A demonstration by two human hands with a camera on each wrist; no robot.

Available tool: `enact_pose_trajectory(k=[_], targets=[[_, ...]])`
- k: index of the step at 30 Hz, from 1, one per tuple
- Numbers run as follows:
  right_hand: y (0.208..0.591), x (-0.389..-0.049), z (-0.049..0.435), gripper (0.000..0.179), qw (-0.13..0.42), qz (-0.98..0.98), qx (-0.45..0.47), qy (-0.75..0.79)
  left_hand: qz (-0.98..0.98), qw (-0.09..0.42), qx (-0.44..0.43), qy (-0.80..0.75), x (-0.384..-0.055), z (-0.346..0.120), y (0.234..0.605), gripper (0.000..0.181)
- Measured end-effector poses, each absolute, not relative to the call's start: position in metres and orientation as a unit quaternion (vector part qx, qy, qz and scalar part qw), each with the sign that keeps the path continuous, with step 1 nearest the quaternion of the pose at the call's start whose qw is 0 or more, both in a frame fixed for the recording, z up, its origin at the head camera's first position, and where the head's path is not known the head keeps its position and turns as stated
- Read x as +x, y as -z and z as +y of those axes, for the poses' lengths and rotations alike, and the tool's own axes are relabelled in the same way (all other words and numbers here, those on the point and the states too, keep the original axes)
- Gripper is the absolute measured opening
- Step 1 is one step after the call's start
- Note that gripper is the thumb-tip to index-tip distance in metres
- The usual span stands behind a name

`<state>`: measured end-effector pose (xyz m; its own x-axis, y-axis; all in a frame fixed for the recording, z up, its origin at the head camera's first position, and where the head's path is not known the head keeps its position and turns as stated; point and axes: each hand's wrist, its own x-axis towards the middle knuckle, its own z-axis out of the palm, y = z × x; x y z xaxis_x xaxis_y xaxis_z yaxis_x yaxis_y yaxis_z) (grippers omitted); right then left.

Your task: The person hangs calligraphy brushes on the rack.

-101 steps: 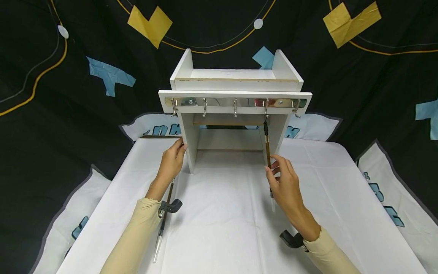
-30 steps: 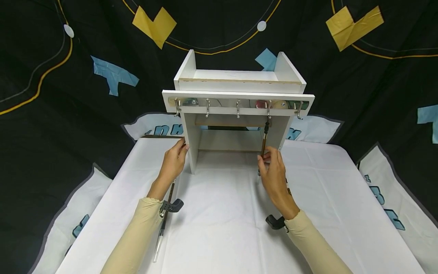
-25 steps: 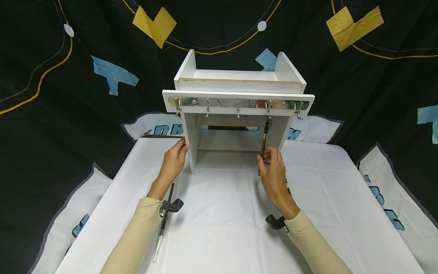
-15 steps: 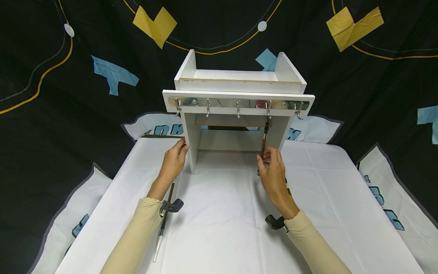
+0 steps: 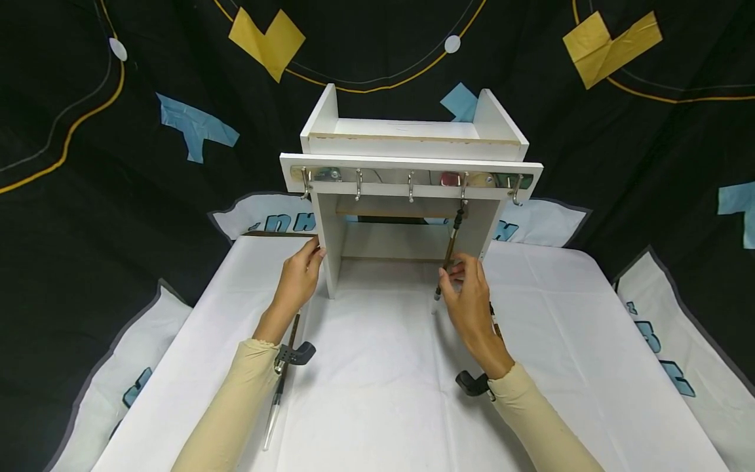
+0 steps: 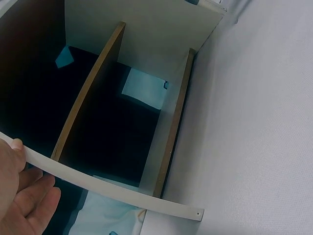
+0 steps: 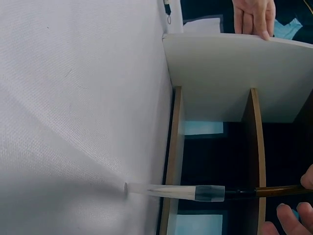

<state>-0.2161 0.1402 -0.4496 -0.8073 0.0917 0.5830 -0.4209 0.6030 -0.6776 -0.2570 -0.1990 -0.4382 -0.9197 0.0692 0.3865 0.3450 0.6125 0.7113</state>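
My left hand [image 5: 301,272] pinches the edge of the white shelf unit's left side panel [image 6: 117,188], thumb on the inner edge and fingers outside. A calligraphy brush [image 5: 451,239] with a brown handle hangs by its loop from the fourth hook [image 5: 464,187] of the shelf's metal strip. Its handle passes between the thumb and fingers of my right hand [image 5: 468,295], which holds it slanted, lower end to the left. In the right wrist view its pale bristles [image 7: 166,191] are inside a clear sleeve [image 7: 210,193], and the thumb lies over the handle.
Under my left forearm a second brush [image 5: 276,400] lies on the white cloth-covered table [image 5: 366,393]. A third brown stick-like piece [image 5: 495,321] shows beside my right wrist, mostly hidden. The other hooks [image 5: 358,185] carry nothing. A black curtain [image 5: 88,262] hangs behind.
My right hand has shifted left and slightly up, tilting the hanging brush's lower end leftward. In the last half second it leans a little farther. My left hand keeps its place.
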Motion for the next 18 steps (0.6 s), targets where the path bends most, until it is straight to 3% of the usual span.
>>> enact_pose_trajectory(k=[18], targets=[[0.461, -0.182, 0.184, 0.041, 0.292, -0.889, 0.062, -0.347, -0.882, 0.164, -0.117, 0.425, -0.257, -0.199, 0.438, 0.045]])
